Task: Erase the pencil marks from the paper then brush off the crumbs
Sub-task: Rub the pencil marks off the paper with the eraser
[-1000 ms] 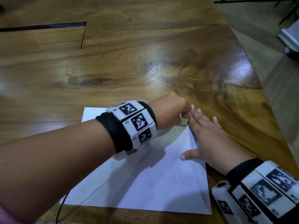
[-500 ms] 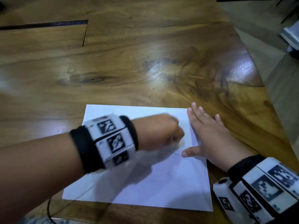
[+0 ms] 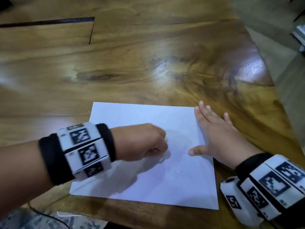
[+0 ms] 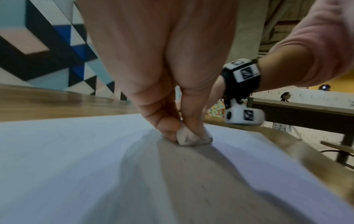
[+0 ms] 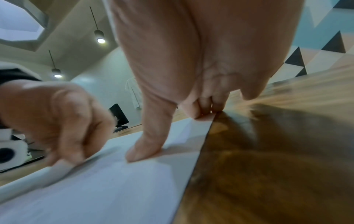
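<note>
A: Paper first — where?
B: White paper (image 3: 148,123) lies flat on the wooden table (image 3: 148,63), near the table's near edge, right of centre in the head view.

A: Left hand?
B: Left hand (image 3: 142,142) is over the middle of the sheet, curled. Left wrist view shows the fingers (image 4: 164,115) pinching a small whitish eraser (image 4: 188,138), its bottom touching the paper. Blurred in the head view.

A: Right hand?
B: Right hand (image 3: 214,138) lies flat at the sheet's right edge — fingers straight and close together, pointing away from the person, thumb (image 3: 196,151) spread out onto the paper. Palm straddles the edge, part on paper, part on table. Right wrist view: thumb tip pressed on the sheet, fingertips (image 5: 203,109) down at the far right corner.

A: Pencil marks?
B: Faint grey marks (image 3: 181,172) on the near-right part of the sheet, between the two hands and a bit nearer the person. Too faint to read.

A: Crumbs?
B: Can't tell, too small and blurry.

A: Anything else?
B: Black-and-white wrist bands (image 3: 84,151) on both wrists. Dark cable (image 3: 49,215) at the near edge, bottom left.
</note>
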{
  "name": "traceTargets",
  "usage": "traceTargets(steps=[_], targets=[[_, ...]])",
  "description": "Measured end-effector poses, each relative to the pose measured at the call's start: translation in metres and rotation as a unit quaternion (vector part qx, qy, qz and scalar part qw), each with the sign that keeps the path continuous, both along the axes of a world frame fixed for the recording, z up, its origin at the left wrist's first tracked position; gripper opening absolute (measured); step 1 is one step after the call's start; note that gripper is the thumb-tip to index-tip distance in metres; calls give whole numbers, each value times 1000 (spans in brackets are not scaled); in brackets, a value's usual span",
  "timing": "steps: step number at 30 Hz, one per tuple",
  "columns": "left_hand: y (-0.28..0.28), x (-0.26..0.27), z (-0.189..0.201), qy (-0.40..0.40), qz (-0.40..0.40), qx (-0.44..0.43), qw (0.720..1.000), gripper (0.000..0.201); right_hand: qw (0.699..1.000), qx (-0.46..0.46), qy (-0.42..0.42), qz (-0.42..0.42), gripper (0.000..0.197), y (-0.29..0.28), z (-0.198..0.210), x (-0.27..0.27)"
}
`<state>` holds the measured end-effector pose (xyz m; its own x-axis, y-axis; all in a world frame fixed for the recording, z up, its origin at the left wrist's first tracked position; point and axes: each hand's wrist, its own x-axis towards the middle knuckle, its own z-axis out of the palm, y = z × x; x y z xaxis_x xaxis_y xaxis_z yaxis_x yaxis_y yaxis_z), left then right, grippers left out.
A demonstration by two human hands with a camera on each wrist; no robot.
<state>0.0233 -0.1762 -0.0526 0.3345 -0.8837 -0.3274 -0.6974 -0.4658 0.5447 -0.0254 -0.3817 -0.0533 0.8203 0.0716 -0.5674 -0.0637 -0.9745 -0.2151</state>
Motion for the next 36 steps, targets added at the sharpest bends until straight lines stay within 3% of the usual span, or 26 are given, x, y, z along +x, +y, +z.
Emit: traceTargets(steps=[3, 8, 11, 15, 20, 22, 26, 29, 32, 36], targets=[[8, -2, -1, 21, -6, 22, 1000, 11, 1000, -2, -4, 1, 118, 0, -1, 0], [-28, 19, 1, -52, 55, -17, 997, 10, 1000, -10, -5, 4, 117, 1, -1, -1], [-2, 2, -6, -46, 37, -42, 997, 8, 1000, -3, -4, -1, 116, 0, -1, -1], [33, -17, -5, 19, 41, 1, 999, 7, 1000, -1, -6, -1, 116, 0, -2, -2], [-19, 18, 7, -68, 78, -43, 994, 20, 1000, -6, -4, -5, 117, 1, 0, -1], [-31, 23, 4, -74, 84, -16, 994, 19, 1000, -9, -4, -3, 117, 1, -1, -1], [9, -6, -3, -36, 57, -46, 997, 23, 1000, -9, -2, -3, 118, -1, -4, 0], [36, -20, -4, 5, 42, -8, 999, 15, 1000, -5, -8, 0, 118, -1, -4, -1], [17, -7, -2, -22, 40, -27, 999, 17, 1000, -13, -10, 3, 118, 0, -4, -1], [-13, 11, -2, -69, 100, -43, 992, 21, 1000, -25, -12, 9, 117, 1, -3, -1]])
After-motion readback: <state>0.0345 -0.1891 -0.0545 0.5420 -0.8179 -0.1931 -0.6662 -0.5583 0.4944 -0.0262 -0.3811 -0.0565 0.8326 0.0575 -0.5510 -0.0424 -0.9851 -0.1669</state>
